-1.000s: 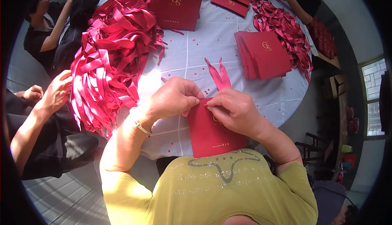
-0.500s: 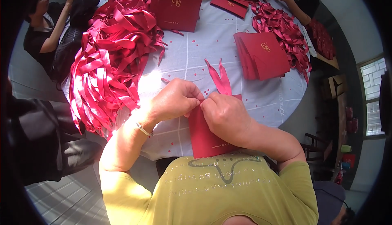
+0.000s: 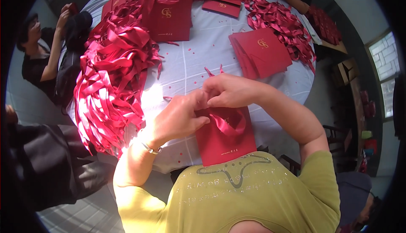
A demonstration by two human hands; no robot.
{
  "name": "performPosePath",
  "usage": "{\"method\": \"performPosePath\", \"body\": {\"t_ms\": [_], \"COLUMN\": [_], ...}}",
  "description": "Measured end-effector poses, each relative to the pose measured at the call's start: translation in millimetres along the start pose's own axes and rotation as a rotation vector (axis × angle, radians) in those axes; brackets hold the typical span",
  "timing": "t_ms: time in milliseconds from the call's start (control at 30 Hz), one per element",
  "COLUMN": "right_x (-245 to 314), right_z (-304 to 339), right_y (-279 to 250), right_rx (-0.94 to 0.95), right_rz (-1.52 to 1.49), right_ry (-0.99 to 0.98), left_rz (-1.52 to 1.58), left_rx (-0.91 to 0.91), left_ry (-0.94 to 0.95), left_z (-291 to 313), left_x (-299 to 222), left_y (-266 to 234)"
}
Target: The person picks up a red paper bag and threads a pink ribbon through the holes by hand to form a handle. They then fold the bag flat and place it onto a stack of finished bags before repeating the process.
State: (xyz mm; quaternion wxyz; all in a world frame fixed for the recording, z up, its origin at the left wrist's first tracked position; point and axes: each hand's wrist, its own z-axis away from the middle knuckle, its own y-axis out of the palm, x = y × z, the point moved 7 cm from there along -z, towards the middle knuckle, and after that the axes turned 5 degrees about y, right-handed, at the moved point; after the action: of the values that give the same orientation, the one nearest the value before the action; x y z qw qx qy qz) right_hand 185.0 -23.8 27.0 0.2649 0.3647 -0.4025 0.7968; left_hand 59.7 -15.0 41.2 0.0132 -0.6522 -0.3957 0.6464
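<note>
A flat red paper bag (image 3: 226,144) with small gold print lies at the near table edge, against my shirt. A pink-red ribbon (image 3: 231,130) curves in a loop over its front, and two ribbon tips show beyond my right hand. My right hand (image 3: 232,91) is bent over the bag's far edge, its thumb and fingers pinched together on the ribbon. Meeting it from the left, my left hand (image 3: 179,116) is closed at the bag's far left corner, thumb over the front. The fingertips of both hands touch, hiding the exact grip.
A large heap of ribbons (image 3: 112,78) covers the table's left side. A small stack of red bags (image 3: 266,51) lies at the right, beside more ribbons (image 3: 281,30). Another bag (image 3: 169,19) and several more lie farther back. Two people sit across the table.
My right hand has moved up over the bag's far edge, and its forearm has swung away from the bag. A ribbon loop now shows on the bag's front. The view has shifted slightly.
</note>
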Motion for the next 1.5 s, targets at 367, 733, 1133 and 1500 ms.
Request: {"method": "performPosePath", "body": {"t_ms": [367, 733, 1133, 1500], "right_x": [-28.3, -30.3, -28.4, -30.7], "right_z": [-32.7, -30.9, -32.8, -31.8], "right_y": [18.0, 21.5, 21.3, 20.5], "right_rx": [0.39, 0.225, 0.183, 0.162], "right_rz": [-0.257, -0.471, -0.427, -0.44], "right_ry": [0.323, 0.301, 0.305, 0.289], "left_rz": [-0.049, 0.024, -0.311, -0.476], "left_rx": [0.004, 0.202, 0.067, 0.121], "left_ry": [0.037, -0.004, 0.221, 0.255], "left_z": [0.3, 0.1, 3.5, 10.5], "left_x": [-9.8, -10.7, -29.0, -41.9], "left_y": [5.0, 6.7, 12.7, 16.6]}}
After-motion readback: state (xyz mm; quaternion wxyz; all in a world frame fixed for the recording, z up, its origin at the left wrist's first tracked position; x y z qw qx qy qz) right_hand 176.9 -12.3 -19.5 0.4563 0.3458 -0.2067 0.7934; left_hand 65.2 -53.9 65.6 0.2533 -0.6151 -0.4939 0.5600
